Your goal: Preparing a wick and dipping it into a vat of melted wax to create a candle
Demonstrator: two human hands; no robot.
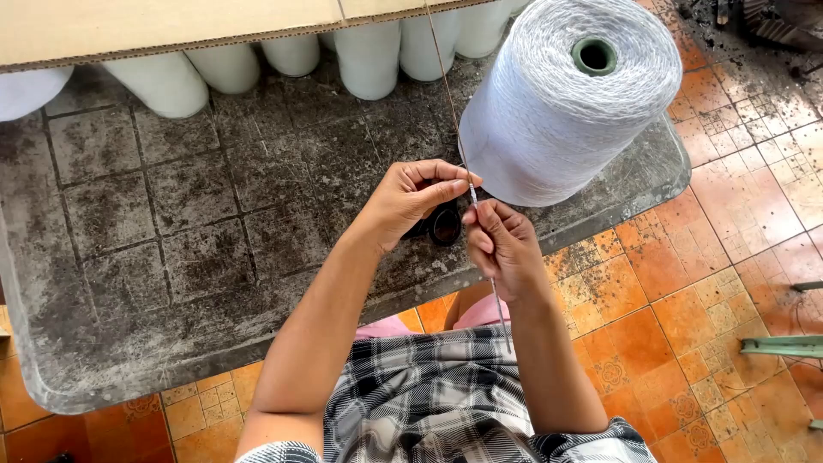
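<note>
mat: grey, grimy, grid-patterned mat [171,223] lying on the orange tiled floor [686,283], spread under and beyond both hands.
cone: big pale yarn cone [566,103] with a green core, tipped on its side on the mat, just beyond the right hand and close to touching it; looks heavy, soft-surfaced, likely to roll.
far cones: row of white cones [369,56] under a cardboard edge [154,30], well beyond the hands.
left hand: left hand [411,199] curled, fingertips pinched on the strand's upper part.
right hand: right hand [501,244] clenched round the strand just below, touching distance from the left.
strand: thin stiff-looking strand or rod [472,195], runs from the top of view down between both hands to the lap; light, slippery, bendy I judge; best held by pinch near the working point.
rings: small dark rings [444,227] on the mat, directly under the hands.
</note>
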